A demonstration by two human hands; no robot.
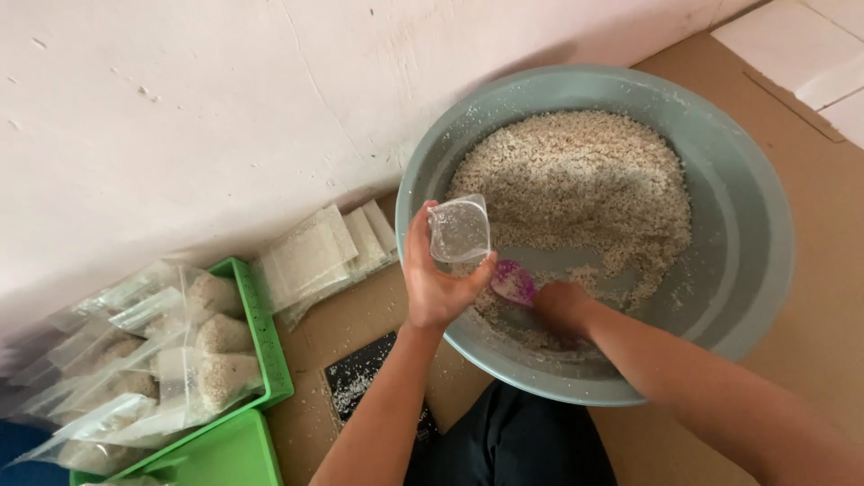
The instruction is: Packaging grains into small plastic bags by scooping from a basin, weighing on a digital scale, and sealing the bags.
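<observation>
My left hand [436,274] holds a small clear plastic bag [459,229] open over the near rim of a large grey-green basin [747,234]. The basin holds a heap of pale beige grains [585,180]. My right hand [562,310] is down inside the basin near its front wall, gripping a small purple scoop [513,282] that sits just below the bag. The scoop's bowl points toward the bag; its contents cannot be made out.
A green tray [265,346] at the lower left holds several filled clear bags of grain [216,373]. A stack of empty clear bags [315,256] lies by the white wall. A dark flat object [360,378] dusted with grains lies on the brown cardboard floor [810,360].
</observation>
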